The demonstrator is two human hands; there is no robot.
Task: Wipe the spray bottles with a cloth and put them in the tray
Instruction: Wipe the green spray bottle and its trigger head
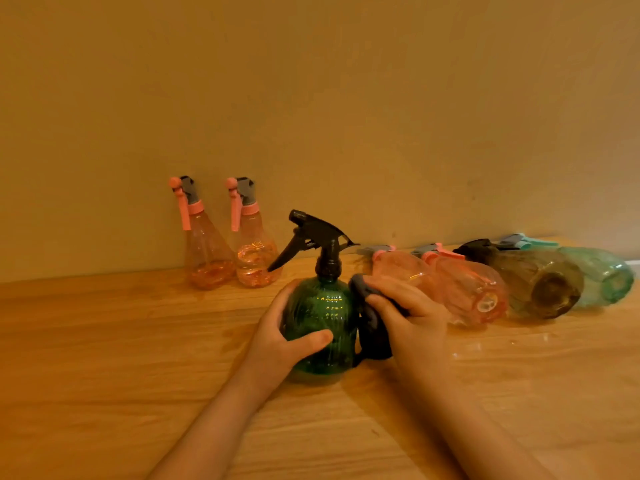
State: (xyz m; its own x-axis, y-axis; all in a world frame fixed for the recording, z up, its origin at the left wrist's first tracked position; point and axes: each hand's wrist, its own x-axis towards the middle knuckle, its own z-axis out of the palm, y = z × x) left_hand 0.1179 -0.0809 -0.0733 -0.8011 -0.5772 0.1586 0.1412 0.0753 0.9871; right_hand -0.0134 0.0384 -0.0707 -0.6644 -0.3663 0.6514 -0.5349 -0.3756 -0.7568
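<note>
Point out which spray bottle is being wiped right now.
The dark green spray bottle with the black trigger, upright at the table's middle. The left hand grips it while the right hand presses a dark cloth to its side; no other bottle is touched.

Two bare forearms, no sleeves; left hand, right hand ungloved.

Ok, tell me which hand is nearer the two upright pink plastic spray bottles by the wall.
Left. The left hand grips the green plastic spray bottle just in front of the two upright pink plastic spray bottles; the right hand, holding a dark cloth, sits farther right.
</note>
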